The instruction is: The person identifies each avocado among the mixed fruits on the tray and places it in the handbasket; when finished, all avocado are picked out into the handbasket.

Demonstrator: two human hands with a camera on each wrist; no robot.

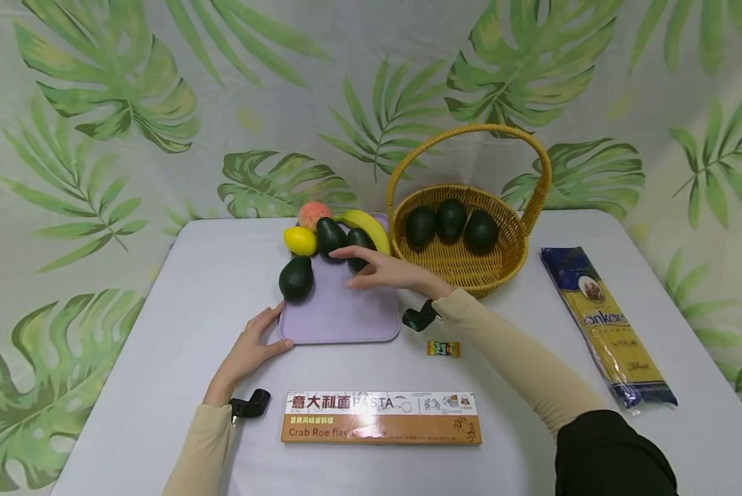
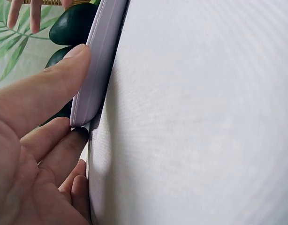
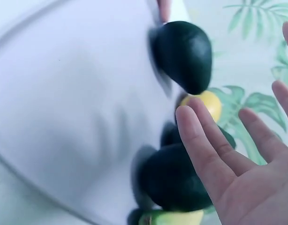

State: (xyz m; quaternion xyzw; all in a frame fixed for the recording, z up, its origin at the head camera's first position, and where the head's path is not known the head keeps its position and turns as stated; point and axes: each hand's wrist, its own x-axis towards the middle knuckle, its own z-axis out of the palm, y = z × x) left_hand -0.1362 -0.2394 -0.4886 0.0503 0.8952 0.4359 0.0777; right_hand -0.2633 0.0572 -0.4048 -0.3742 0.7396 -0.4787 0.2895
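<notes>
My left hand holds the near left corner of the lilac tray, thumb along the front rim and fingers at the side. The left wrist view shows its thumb against the tray wall. Over the tray hovers my right hand, fingers spread and holding nothing, close to an avocado. Beside that lie another avocado, a lemon, a peach and a banana. One more avocado sits at the tray's left edge.
A wicker basket with a tall handle stands right of the tray and holds three avocados. A small wrapped candy, a pasta box and a long pasta packet lie on the white table.
</notes>
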